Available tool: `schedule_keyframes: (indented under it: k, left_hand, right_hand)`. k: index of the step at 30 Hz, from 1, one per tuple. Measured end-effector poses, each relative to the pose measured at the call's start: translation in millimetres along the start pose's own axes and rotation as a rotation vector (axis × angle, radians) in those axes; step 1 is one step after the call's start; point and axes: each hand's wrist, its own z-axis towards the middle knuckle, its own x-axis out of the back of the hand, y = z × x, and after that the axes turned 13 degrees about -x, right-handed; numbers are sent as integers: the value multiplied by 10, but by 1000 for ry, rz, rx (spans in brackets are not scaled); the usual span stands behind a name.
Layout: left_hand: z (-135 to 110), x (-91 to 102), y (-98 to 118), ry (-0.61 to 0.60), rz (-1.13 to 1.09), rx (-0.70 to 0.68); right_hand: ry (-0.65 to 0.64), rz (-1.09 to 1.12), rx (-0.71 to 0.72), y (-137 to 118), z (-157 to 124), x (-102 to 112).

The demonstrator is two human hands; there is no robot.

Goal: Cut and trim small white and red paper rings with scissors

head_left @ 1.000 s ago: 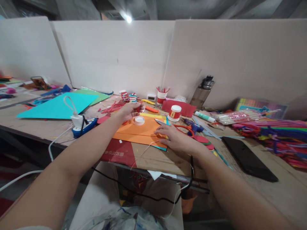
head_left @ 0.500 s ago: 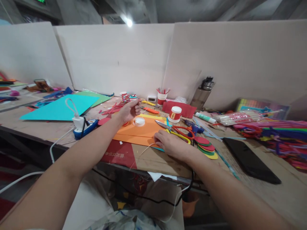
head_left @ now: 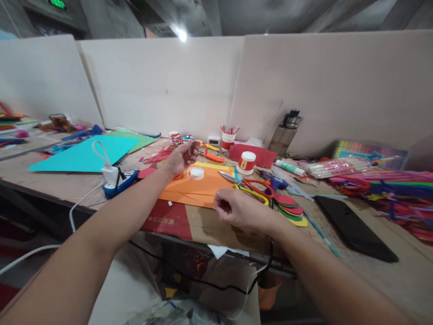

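Note:
My left hand [head_left: 181, 158] is raised above the far left corner of an orange paper sheet [head_left: 203, 187], its fingers pinched on a small reddish ring-shaped piece [head_left: 195, 148]. A white tape roll [head_left: 196, 173] lies on the sheet just below that hand. My right hand [head_left: 237, 210] hovers over the cardboard near the sheet's front right corner. Its fingers are curled into a pinch, and what they hold is hidden. Red-handled scissors [head_left: 252, 185] lie just beyond it.
Stacked coloured paper discs [head_left: 291, 211] and a black phone [head_left: 352, 225] lie to the right. A white glue jar [head_left: 246, 162], pen cup [head_left: 228, 137] and bottle [head_left: 286, 131] stand behind. A power strip [head_left: 118, 177] and cyan sheet [head_left: 84, 151] are left, pipe cleaners [head_left: 389, 189] far right.
My left hand has lifted off the sheet and turned up with the small ring in its fingers. My right hand has drawn back off the orange paper toward me and closed into a pinch.

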Motion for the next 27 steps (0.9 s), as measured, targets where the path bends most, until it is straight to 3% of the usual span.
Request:
schedule_keyframes:
  k: [3, 7, 8, 9, 12, 15, 17, 20, 24, 27]
  left_hand:
    - [40, 65, -26, 23, 10, 9]
    - [72, 105, -38, 102, 67, 45]
    - [73, 100, -40, 121, 92, 57]
    - [72, 92, -42, 140, 121, 69]
    - [71, 61, -42, 180, 204, 90]
    - [99, 69, -7, 238, 291, 65]
    - [133, 111, 43, 296, 364, 21]
    - [177, 200, 125, 347, 456, -39]
    - [172, 266, 143, 351, 622, -70]
    - [145, 251, 89, 321, 676, -20]
  right_hand:
    - [-334, 366, 117, -158, -133, -24]
    - [-1042, 672, 42, -200, -214, -67]
    - [-1051, 678, 11, -171, -195, -65]
    - [-957, 672, -29, -130, -160, -58]
    - [-450, 640, -125, 36, 7, -7]
    - [-89, 513, -143, 197, 168, 30]
    - [-28, 479, -184, 262, 226, 21]
    - [-39, 355, -206, 283, 238, -21]
    - [-27, 208, -159, 247, 221, -50]
    - [-17, 178, -146, 235, 223, -41]
